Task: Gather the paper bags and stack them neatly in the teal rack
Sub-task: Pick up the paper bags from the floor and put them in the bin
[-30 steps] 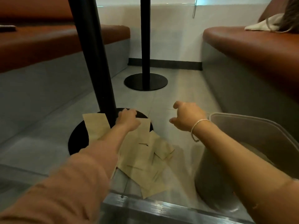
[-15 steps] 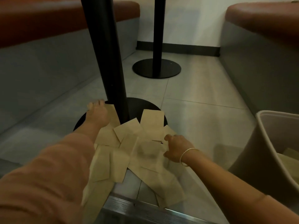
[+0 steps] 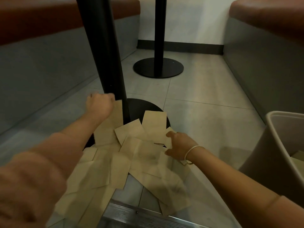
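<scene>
Several flat brown paper bags [image 3: 139, 155] lie scattered on the tiled floor and over a black round table base [image 3: 141, 106]. My left hand [image 3: 98, 106] reaches to the far-left bag beside the black pole, its fingers curled on that bag's top edge. At the right edge of the pile, my right hand [image 3: 177, 145], which wears a thin bracelet, has thumb and fingers curled around the edge of the bags there. The rack [image 3: 278, 145], a greyish bin-like container, stands at the right edge with a bag showing inside it.
The black table pole [image 3: 105, 55] rises just right of my left hand. A second pole on a round base [image 3: 158, 68] stands farther back. Brown-cushioned benches [image 3: 266, 17] flank both sides. A metal floor strip [image 3: 134, 216] runs along the near edge.
My left hand moved from the middle bags to the far-left bag by the pole. My right hand dropped from the air onto the pile's right edge. The view tipped down.
</scene>
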`<state>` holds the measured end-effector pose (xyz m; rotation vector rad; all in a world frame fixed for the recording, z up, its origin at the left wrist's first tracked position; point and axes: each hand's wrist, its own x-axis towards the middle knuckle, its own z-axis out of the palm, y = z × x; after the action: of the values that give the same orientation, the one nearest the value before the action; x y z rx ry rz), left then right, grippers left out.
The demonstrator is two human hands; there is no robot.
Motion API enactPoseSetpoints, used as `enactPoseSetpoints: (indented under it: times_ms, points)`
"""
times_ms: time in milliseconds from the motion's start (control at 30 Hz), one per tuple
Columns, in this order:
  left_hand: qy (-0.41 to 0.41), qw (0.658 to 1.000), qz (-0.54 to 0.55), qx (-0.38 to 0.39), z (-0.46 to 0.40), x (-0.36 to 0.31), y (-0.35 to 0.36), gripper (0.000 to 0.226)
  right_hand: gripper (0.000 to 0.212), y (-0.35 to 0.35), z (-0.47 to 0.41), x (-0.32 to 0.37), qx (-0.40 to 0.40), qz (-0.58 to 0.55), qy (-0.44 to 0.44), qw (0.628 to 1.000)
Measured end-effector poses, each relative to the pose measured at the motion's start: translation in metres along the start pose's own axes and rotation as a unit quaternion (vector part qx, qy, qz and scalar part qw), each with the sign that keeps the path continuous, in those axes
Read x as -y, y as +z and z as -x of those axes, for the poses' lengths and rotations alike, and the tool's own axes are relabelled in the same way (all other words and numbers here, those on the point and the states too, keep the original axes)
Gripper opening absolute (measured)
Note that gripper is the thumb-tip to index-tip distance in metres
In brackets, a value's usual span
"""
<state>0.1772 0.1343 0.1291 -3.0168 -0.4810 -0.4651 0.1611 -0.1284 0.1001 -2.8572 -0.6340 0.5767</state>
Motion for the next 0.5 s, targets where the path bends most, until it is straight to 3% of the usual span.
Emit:
enactPoseSetpoints:
  times_ms: [100, 300, 367, 467, 500]
  points:
    - [0.034, 0.989, 0.135, -0.041, 0.006, -0.022, -0.047, 0.011, 0.073, -0.013, -0.001, 0.003, -0.062, -0.069, 0.020, 0.995]
    - [0.090, 0.928, 0.361, 0.014, 0.015, -0.069, -0.101, 0.007, 0.091, -0.056, 0.010, 0.013, -0.249, -0.166, 0.000, 0.954]
    - [0.086, 0.885, 0.455, 0.055, 0.022, -0.084, -0.101, 0.008, 0.080, -0.067, 0.014, 0.014, -0.269, -0.164, 0.008, 0.949]
    - [0.032, 0.811, 0.574, 0.104, 0.030, -0.098, -0.073, 0.012, 0.033, -0.074, 0.017, 0.010, -0.232, -0.111, 0.033, 0.966]
    - [0.007, 0.807, 0.580, 0.113, 0.033, -0.100, -0.057, 0.008, 0.024, -0.074, 0.019, 0.007, -0.218, -0.093, 0.045, 0.970]
